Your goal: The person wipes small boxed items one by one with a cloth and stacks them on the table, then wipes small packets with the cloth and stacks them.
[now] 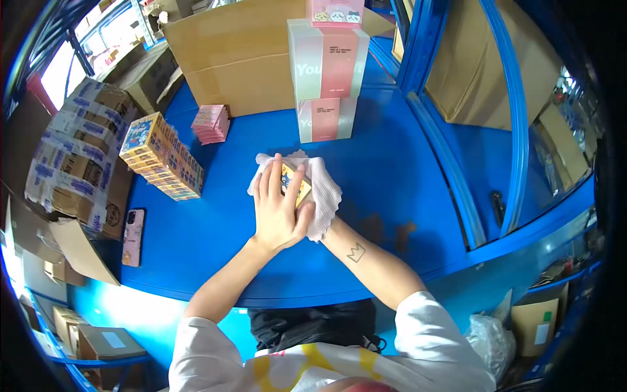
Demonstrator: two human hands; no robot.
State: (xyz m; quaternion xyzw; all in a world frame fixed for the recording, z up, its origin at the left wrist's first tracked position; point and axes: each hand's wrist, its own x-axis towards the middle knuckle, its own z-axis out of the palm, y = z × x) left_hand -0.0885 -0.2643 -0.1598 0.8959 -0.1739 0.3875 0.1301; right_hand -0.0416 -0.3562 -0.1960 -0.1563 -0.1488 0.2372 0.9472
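Near the middle of the blue table, a small yellow box [298, 181] with a printed picture rests in a white cloth [324, 189]. My left hand [277, 212] lies over the box from above, its fingers spread across the top face. Beneath the cloth and the box is my right hand [319, 219], mostly covered; its forearm comes in from the right and its fingers are hidden. A tall stack of similar yellow boxes [163, 157] stands at the left. Behind it sits a small pile of pink packets [211, 124].
Two large pink and pale boxes [326, 62] are stacked at the back before a cardboard sheet [241, 55]. A phone [132, 237] lies at the left edge by a taped carton [78, 160]. Blue rack posts [513, 117] rise on the right.
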